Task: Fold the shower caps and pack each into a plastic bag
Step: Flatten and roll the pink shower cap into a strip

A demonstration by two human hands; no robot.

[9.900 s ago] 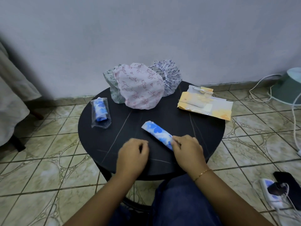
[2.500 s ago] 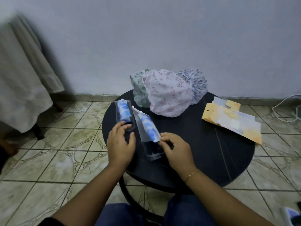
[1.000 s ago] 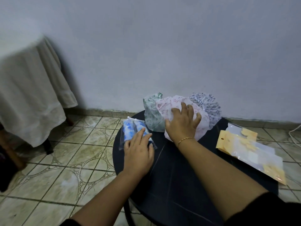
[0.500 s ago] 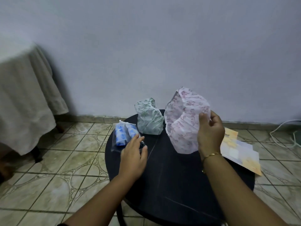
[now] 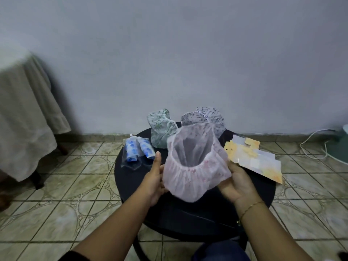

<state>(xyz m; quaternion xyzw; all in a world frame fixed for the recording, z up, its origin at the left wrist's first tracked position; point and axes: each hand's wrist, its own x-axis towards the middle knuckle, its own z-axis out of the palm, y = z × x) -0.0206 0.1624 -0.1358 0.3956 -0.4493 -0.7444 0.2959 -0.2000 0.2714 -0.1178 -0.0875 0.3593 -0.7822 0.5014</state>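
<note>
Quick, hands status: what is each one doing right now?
Left hand: open, fingers straight against the pink shower cap.
Right hand: cups the same cap from below; its fingers are hidden.

I can read no text, label, brand or number anywhere, not even on the yellow packaging (image 5: 254,159) at two o'clock.

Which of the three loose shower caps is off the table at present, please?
The pink shower cap, held up between both hands; the green and purple-patterned caps sit behind.
</note>
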